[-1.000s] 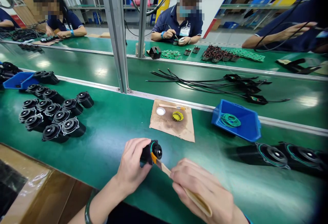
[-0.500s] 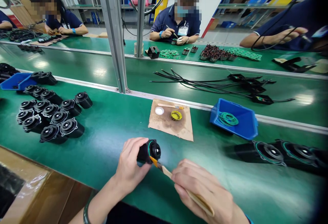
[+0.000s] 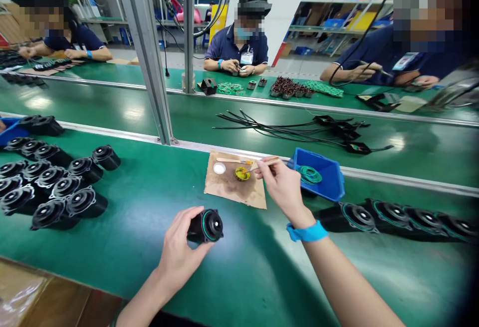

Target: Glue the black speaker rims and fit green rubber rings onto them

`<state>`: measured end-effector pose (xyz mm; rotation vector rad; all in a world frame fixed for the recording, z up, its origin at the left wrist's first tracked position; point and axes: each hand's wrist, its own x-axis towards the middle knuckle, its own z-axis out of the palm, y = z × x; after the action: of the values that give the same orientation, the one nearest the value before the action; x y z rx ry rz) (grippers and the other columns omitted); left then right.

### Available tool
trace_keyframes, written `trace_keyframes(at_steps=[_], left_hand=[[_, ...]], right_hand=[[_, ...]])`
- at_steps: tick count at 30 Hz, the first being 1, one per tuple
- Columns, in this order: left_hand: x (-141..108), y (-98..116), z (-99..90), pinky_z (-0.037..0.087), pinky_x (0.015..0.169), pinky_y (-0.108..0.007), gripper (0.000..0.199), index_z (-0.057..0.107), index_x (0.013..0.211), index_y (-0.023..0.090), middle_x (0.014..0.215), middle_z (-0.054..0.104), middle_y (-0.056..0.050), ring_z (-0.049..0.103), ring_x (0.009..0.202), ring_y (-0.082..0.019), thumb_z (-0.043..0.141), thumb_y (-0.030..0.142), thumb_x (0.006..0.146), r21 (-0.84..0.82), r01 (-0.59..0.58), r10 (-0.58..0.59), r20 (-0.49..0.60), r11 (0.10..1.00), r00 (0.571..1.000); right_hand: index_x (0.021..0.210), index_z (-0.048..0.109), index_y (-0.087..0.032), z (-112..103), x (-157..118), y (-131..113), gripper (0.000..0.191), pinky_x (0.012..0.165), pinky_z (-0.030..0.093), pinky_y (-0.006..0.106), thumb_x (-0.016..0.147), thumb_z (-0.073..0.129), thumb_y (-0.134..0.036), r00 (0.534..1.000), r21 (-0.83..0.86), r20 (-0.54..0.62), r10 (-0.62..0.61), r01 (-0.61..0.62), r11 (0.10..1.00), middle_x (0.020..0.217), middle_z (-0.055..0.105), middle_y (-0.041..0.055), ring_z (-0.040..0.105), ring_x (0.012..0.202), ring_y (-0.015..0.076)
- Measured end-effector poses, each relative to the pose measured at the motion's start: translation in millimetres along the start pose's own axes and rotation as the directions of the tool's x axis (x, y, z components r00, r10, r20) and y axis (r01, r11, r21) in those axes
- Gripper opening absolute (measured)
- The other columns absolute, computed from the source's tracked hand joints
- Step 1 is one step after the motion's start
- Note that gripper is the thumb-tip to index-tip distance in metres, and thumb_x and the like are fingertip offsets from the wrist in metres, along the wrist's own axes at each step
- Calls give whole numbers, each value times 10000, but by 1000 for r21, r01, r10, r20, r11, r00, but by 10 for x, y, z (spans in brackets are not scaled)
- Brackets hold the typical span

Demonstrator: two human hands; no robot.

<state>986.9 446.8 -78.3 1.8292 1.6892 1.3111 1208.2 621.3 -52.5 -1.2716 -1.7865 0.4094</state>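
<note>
So the big change from a moment ago is the right hand (image 3: 282, 187): it's off the part and up over the brown cardboard sheet (image 3: 220, 189), fingers pinched on a pale wooden-handled brush (image 3: 252, 169). The brush tip was against the part before, and now it's down in the small round yellow dish (image 3: 242, 173). The left hand (image 3: 179, 247) hasn't let go of the black cylindrical housing with a green ring (image 3: 212, 225), fingers on top and thumb underneath, just above the green tabletop (image 3: 149, 247) as far as I can tell. Its ringed end, half covered by the brush earlier, is in plain view and faces up a bit more. A second wooden brush (image 3: 234, 161) and a white round disc (image 3: 219, 168) haven't budged on the cardboard. The bright blue wristband (image 3: 307, 232) shows fully now too. The view has swung a little, so more of the row of black ringed housings (image 3: 357, 217) on the right is showing, near the blue plastic bin (image 3: 331, 179) with the thin green rings (image 3: 310, 174) inside.
</note>
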Motion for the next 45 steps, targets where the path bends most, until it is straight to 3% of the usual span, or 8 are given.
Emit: trace_keyframes(at_steps=[9,16,19,23,27,32,38,45], left_hand=[[37,54,-10,583,873,-364,606,546,1204,230,1124,685,-62,667,1024,-235,758,54,664,-6,-3,3,39,1000,999],[381,134,-38,565,895,-358,583,560,1176,232,1127,692,-56,673,1022,-232,769,76,655,-18,-53,55,146,998,988],[571,80,21,568,873,-362,566,573,1163,243,1112,703,-41,685,983,-233,769,110,648,-24,-70,73,144,997,987],[754,-48,180,555,898,-376,559,582,1160,255,1095,713,-15,687,982,-235,780,169,644,-33,-11,15,111,999,994],[755,-57,280,539,924,-375,607,579,1158,249,1113,712,-10,682,995,-232,801,135,604,-47,41,-36,104,998,994],[685,0,343,534,890,-355,593,594,1091,244,1070,710,-6,670,989,-226,805,41,575,-68,26,-18,114,997,993],[671,30,359,512,869,-362,609,570,1103,238,1073,688,-14,642,1000,-228,811,7,593,-77,-16,25,111,997,993],[620,37,342,492,878,-371,554,550,1133,237,1099,679,-32,622,1024,-236,799,54,673,-69,-104,111,104,992,988]], right_hand=[[857,564,-206,47,49,74,487,665,510,335,905,412,-666,993,-27,102,55,-53,998,672,710,64,699,628,235],[827,565,-206,48,61,97,410,646,505,345,903,477,-599,991,12,122,59,-61,998,676,712,78,695,622,253],[860,571,-202,-3,64,46,358,638,523,304,940,457,-532,996,33,86,34,-37,999,688,714,59,702,621,219],[922,585,-197,-17,84,83,322,631,545,263,967,436,-478,1000,72,-5,4,-3,997,691,712,26,704,617,177],[877,598,-188,-51,60,92,303,596,554,276,935,509,-471,994,164,-113,8,11,986,693,712,32,691,581,177],[890,575,-181,-207,-79,-237,251,558,552,263,947,529,-420,973,353,-225,47,36,935,665,666,9,657,554,150],[769,628,-184,-286,-411,-638,204,508,537,169,948,531,-187,981,441,-114,-157,192,877,790,630,-2,632,531,72],[767,639,-176,-225,-535,-626,204,534,534,141,921,528,-101,956,307,-74,-285,294,905,785,638,4,640,537,61]])
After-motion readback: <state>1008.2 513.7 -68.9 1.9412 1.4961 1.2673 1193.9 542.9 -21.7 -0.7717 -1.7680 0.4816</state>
